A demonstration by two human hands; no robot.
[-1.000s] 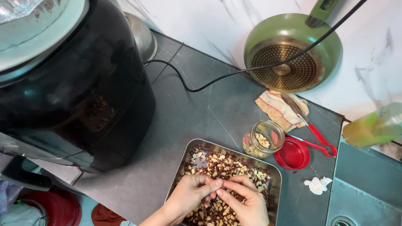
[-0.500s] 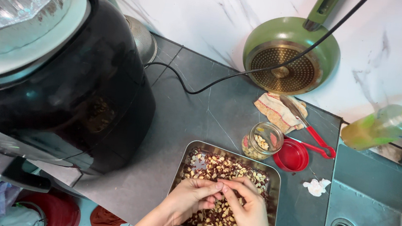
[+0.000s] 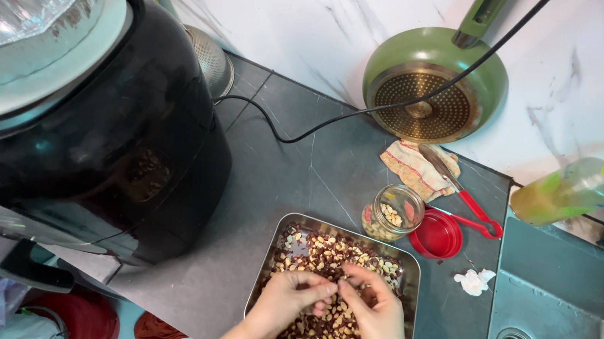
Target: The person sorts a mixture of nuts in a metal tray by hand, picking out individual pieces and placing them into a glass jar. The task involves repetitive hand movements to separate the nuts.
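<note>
A rectangular metal tray [image 3: 412, 263] on the dark counter holds a layer of peanuts [image 3: 323, 254], some pale and peeled, some still in red-brown skins. My left hand [image 3: 290, 299] and my right hand [image 3: 374, 312] are both over the middle of the tray, fingertips pinched together on a peanut between them. A yellow band is on my right wrist. Just behind the tray stands a small open glass jar [image 3: 392, 213] with pale nuts in it, and its red lid [image 3: 436, 234] lies beside it.
A big black air fryer [image 3: 89, 132] fills the left, its cable [image 3: 337, 117] crossing the counter. A green pan [image 3: 434, 82] leans on the marble wall. Red-handled scissors [image 3: 473, 210] on a cloth, a crumpled tissue [image 3: 475, 282], a soap bottle [image 3: 576, 191] and the sink [image 3: 562, 324] are at the right.
My hands stay over the tray, with the fingers shifting slightly as they rub nuts between them. Nothing else has moved.
</note>
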